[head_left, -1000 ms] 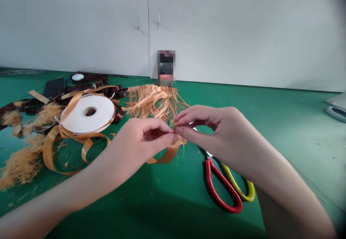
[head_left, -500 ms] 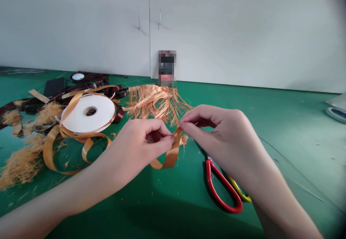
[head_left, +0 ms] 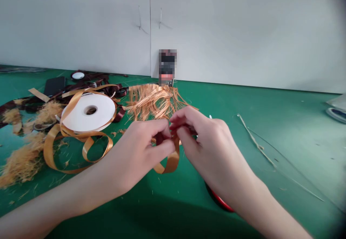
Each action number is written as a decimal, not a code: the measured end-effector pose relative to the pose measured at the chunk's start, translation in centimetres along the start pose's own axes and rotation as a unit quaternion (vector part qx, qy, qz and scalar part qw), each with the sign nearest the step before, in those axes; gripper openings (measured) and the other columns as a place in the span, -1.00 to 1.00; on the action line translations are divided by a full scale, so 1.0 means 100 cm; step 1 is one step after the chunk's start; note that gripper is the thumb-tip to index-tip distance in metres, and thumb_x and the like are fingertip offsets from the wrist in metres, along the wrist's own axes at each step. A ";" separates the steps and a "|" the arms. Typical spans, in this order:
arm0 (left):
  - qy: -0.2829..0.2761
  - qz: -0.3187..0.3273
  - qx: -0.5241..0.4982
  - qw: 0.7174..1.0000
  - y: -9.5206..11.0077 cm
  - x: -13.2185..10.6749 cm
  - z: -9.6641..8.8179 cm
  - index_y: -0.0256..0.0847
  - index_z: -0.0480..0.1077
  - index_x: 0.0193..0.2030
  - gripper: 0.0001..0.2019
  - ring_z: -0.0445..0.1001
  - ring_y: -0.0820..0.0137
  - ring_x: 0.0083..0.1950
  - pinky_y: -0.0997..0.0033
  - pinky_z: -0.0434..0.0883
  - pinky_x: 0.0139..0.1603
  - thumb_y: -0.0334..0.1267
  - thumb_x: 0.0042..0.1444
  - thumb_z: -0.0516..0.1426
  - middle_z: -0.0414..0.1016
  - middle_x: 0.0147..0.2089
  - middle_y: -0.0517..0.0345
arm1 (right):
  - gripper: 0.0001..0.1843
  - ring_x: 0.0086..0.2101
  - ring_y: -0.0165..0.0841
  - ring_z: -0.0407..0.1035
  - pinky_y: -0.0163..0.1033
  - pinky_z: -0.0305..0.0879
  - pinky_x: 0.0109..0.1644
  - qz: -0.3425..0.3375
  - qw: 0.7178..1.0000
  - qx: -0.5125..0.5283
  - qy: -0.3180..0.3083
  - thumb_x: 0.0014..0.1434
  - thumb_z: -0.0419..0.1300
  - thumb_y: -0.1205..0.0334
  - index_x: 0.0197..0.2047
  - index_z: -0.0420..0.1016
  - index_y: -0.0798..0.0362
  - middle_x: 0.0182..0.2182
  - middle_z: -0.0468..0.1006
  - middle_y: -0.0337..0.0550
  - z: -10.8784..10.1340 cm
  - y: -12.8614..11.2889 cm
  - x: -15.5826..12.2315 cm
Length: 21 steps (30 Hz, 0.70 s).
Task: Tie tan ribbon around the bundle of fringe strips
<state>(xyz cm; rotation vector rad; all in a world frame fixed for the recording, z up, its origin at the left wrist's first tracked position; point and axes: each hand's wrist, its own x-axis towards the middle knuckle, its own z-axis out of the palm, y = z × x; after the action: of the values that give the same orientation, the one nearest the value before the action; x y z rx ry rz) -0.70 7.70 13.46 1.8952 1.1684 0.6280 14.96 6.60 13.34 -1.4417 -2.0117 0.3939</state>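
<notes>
Both hands meet over the green table at the centre, fingertips close together. My left hand (head_left: 147,147) pinches a gold satin ribbon (head_left: 172,159), which hangs in a loop below the fingers. My right hand (head_left: 202,134) is closed at the same part of the ribbon, thumb and forefinger against the left fingertips; the exact pinch point is hidden. Under my right wrist shows the red handle of a pair of scissors (head_left: 220,198), mostly covered. Just beyond the hands lies a fringe of frayed gold strands (head_left: 154,100).
To the left sits a white ribbon spool (head_left: 78,118) with loose gold ribbon coils around it. Frayed fibre tufts (head_left: 25,159), dark brown ribbon (head_left: 89,78) and a dark flat object (head_left: 54,86) lie about. A thin strand (head_left: 254,140) rests at right. A blurred-out box (head_left: 167,67) leans on the wall.
My right hand has moved left and inward until its fingertips meet the left ones. Its wrist now covers more of the scissors, and the thin strand at right is uncovered.
</notes>
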 end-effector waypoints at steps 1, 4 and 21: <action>-0.005 0.003 -0.001 1.000 0.000 -0.001 0.000 -0.19 0.23 -0.51 -0.82 0.20 0.55 -0.50 0.55 0.15 -0.49 -0.37 0.12 0.05 0.28 -0.54 0.40 | -0.79 -0.53 -0.46 0.38 -0.36 0.16 -0.49 0.004 1.000 0.007 -0.009 0.15 -0.02 0.48 -0.29 0.33 0.01 -0.49 0.55 -0.28 0.001 0.000 -0.001; -0.015 0.006 -0.008 1.000 0.001 -0.003 -0.001 -0.19 0.23 -0.50 -0.82 0.21 0.55 -0.48 0.57 0.17 -0.48 -0.38 0.12 0.04 0.28 -0.52 0.40 | -0.78 -0.52 -0.45 0.39 -0.37 0.15 -0.50 0.021 0.998 0.046 -0.028 0.17 -0.07 0.48 -0.22 0.24 -0.02 -0.54 0.47 -0.33 -0.001 -0.001 -0.002; 0.009 -0.040 -0.045 0.998 0.002 -0.005 -0.002 -0.19 0.23 -0.55 -0.80 0.20 0.52 -0.50 0.52 0.13 -0.50 -0.32 0.09 0.07 0.25 -0.57 0.37 | -0.79 -0.35 -0.36 0.51 -0.26 0.39 -0.30 0.206 0.922 0.313 -0.096 0.15 -0.08 0.39 -0.22 0.29 -0.06 -0.56 0.46 -0.33 -0.017 -0.006 0.007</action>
<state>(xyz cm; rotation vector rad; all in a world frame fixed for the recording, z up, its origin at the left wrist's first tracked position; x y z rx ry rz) -0.95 7.30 13.76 1.7624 1.2011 0.6452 15.39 6.86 15.19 -1.4175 -1.4838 1.2750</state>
